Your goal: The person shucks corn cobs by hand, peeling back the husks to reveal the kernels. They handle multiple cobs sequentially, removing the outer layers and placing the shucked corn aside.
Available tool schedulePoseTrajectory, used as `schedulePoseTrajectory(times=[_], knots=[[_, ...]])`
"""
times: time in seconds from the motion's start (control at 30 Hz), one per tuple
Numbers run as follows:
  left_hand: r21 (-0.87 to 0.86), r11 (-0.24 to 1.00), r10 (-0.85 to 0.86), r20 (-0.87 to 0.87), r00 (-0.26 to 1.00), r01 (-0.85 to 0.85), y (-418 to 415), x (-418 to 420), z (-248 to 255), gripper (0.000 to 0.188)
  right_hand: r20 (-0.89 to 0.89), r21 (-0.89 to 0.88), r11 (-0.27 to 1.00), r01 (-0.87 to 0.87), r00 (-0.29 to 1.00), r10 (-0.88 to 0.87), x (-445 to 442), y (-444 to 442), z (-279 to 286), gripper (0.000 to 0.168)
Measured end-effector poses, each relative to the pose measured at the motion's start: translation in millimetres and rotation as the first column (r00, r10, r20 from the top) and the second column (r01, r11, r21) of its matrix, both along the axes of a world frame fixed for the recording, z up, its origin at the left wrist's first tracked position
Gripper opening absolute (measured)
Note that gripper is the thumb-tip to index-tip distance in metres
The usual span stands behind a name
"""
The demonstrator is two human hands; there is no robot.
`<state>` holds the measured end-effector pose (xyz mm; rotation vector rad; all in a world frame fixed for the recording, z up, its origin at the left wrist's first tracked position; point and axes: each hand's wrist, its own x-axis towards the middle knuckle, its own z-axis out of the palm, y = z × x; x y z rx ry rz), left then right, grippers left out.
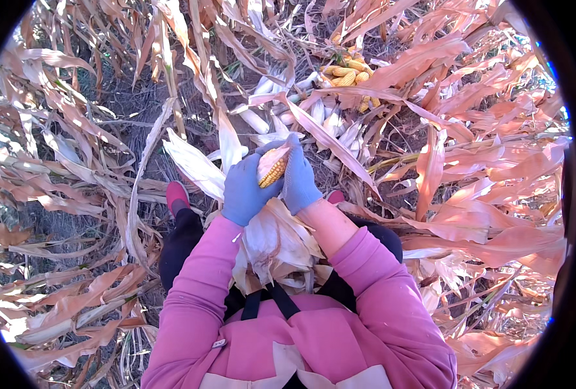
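Note:
An ear of corn with yellow kernels partly bare lies between my two gloved hands, and pale husk still covers its upper side. My left hand, in a blue-grey glove, is closed around the ear from the left. From the right, my right hand, gloved alike, presses on the ear and its far tip. A long strip of pale husk sticks out to the left of my left hand. Loose dry husks are heaped below my wrists, between my legs.
Bare yellow ears lie in a pile farther ahead. Several ears in pale husks rest on the ground nearer to me. Dry corn stalks and leaves crowd both sides, and one long leaf slants just beyond my right hand.

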<state>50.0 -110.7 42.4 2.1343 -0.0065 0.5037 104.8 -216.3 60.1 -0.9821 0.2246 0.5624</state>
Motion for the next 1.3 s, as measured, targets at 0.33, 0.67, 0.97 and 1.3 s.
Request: schedulePoseTrajectory(times=[0.33,0.67,0.97,1.3], knots=[[0.122,0.992,-0.010,0.001,1.000,0.009,-8,-4,-5,0.060,-0.039,-0.101,0.991,0.089,0.995,-0.094,2,-3,7,0.045],[-0.329,0.944,-0.040,-0.151,0.988,-0.012,4,-2,-4,0.059,-0.061,0.096,0.995,-0.003,0.998,0.009,27,-37,9,0.028],[-0.847,0.529,-0.061,-0.095,0.994,-0.049,16,7,-11,0.055,0.313,-0.499,0.832,-0.244,0.844,0.435,0,-24,-23,0.070],[-0.975,0.191,-0.194,0.077,0.978,0.115,34,-3,-7,0.049,0.281,-0.466,0.676,-0.571,0.629,0.725,-30,-11,-61,0.065]])
